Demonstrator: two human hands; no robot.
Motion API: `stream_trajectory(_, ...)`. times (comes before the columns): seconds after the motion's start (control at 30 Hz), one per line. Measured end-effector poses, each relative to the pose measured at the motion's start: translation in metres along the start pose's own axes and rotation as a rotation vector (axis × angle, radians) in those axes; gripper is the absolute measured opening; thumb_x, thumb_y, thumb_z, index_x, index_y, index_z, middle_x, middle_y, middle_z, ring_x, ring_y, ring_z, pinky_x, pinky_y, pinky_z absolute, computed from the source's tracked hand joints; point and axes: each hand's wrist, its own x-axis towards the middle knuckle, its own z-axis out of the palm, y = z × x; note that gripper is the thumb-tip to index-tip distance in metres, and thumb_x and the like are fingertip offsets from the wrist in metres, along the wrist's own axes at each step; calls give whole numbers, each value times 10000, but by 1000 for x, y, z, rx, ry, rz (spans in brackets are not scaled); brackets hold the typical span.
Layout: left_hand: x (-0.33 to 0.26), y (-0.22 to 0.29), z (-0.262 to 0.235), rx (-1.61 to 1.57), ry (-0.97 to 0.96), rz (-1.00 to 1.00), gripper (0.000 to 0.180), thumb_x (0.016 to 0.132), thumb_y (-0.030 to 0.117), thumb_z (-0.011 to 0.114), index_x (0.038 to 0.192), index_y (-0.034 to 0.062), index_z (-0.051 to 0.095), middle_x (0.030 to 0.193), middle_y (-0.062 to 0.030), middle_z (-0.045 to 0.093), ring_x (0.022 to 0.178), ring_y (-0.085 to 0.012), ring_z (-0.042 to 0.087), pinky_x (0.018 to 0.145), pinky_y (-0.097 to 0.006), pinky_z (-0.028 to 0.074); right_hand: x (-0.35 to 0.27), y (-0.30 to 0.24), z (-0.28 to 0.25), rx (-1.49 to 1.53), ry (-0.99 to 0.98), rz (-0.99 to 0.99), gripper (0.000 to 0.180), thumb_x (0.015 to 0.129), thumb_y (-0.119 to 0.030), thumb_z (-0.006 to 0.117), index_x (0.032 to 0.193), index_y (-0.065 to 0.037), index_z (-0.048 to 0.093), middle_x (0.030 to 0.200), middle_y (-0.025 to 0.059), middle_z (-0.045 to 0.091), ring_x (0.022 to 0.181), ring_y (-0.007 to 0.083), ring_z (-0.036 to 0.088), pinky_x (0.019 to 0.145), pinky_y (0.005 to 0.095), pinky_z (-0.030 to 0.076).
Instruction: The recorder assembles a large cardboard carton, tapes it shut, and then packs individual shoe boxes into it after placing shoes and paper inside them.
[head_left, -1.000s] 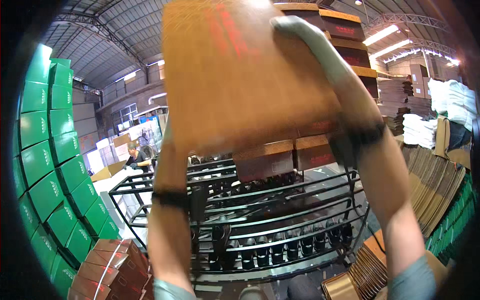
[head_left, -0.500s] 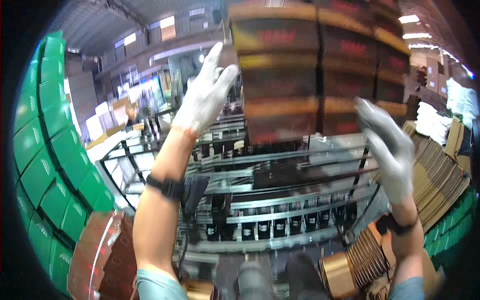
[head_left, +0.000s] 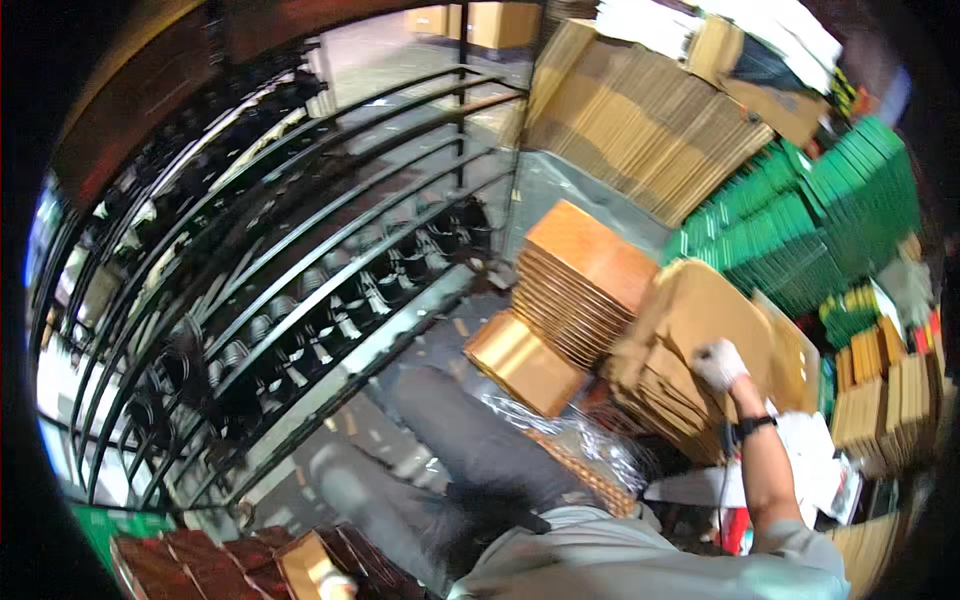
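My right hand [head_left: 718,366], in a white glove, is at the stack of brown cardboard pieces [head_left: 700,310] on the right. Its fingers look curled, and whatever they may hold is hidden. Only a small, blurred bit of my gloved left hand [head_left: 338,586] shows at the lower edge, next to a tan open box [head_left: 308,566] among the dark brown boxes [head_left: 180,562]. The left fingers cannot be made out. Beside the right-hand stack stands a pile of nested orange-brown box parts [head_left: 585,250], with a gold-coloured box [head_left: 525,362] before it.
Black metal racks [head_left: 300,230] with rows of dark items fill the left side. Flat cardboard sheets [head_left: 640,110] stand packed at the back right, beside stacked green boxes [head_left: 800,220]. Clear plastic wrap [head_left: 600,445] lies near my legs.
The view has swung right and down. Both hands, raised with fingers extended before the racks, are now lower: the right at the cardboard stack, the left beside the brown boxes.
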Motion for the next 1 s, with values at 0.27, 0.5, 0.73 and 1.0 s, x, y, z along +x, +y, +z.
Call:
stream_trajectory(0.27,-219,-4,-265,-213,498,651,250,1095,95,576,1211,-23,763,1063,-113,765,970,-274,714,902,-443,597,-22,35,-21,898,-9,255,155,879,-164,738,779,-54,780,747,65,747,700,166,705,660,336,548)
stream_trajectory(0.5,-238,66,-273,-119,140,1147,254,712,42,696,956,85,748,1046,-101,755,1144,-334,663,1041,-532,494,-25,-147,-62,1458,-494,-77,128,1056,-140,665,1076,-26,720,957,79,762,818,180,771,729,311,638)
stream_trajectory(0.73,-279,169,-302,-1141,-67,794,666,970,164,830,1535,-64,561,1441,-187,693,1408,-283,629,1253,-421,450,-87,-404,-37,1612,-995,-225,218,1064,-108,616,1235,23,646,1114,147,723,911,248,783,857,408,680)
stream_trajectory(1.0,-226,57,-218,-1208,-27,399,436,1092,346,725,1271,-52,704,1105,-211,778,921,-325,743,844,-417,602,-81,-707,28,530,-23,-1345,570,985,-402,731,1376,10,681,1350,312,671,1240,476,672,1101,525,548)
